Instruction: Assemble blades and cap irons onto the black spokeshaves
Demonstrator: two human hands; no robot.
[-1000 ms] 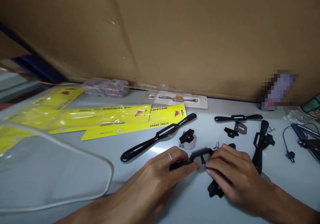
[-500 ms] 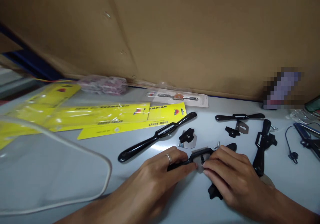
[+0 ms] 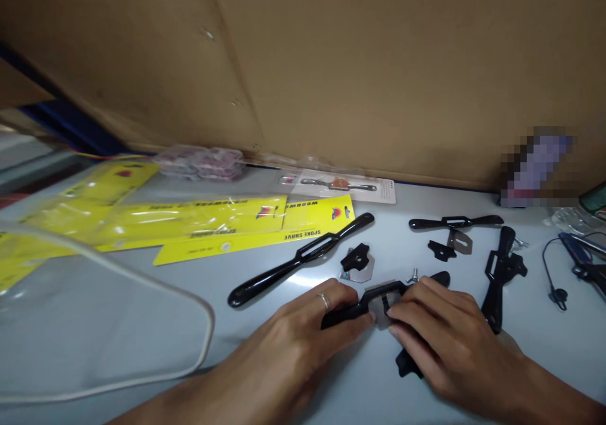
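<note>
A black spokeshave body (image 3: 348,313) lies low over the table between my hands, with a grey metal blade (image 3: 380,316) set at its middle. My left hand (image 3: 298,336) is closed around the left handle, thumb at the blade's edge. The fingers of my right hand (image 3: 442,336) pinch the blade's right side near its dark slot, while the right handle end shows beyond them. Partly under my right hand is a black cap plate (image 3: 408,364). A wing screw (image 3: 413,275) stands just behind the body.
More black spokeshaves lie behind (image 3: 303,257), at the far right (image 3: 457,222) and at right (image 3: 496,280), with loose cap plates (image 3: 356,257) and blades. Yellow cards (image 3: 255,229), plastic boxes (image 3: 201,163) and a white cable (image 3: 206,324) occupy the left. Cardboard (image 3: 360,65) walls the back.
The view has shifted slightly, so everything sits a little to the right. Both hands keep their hold on the spokeshave and blade, with barely any finger movement.
</note>
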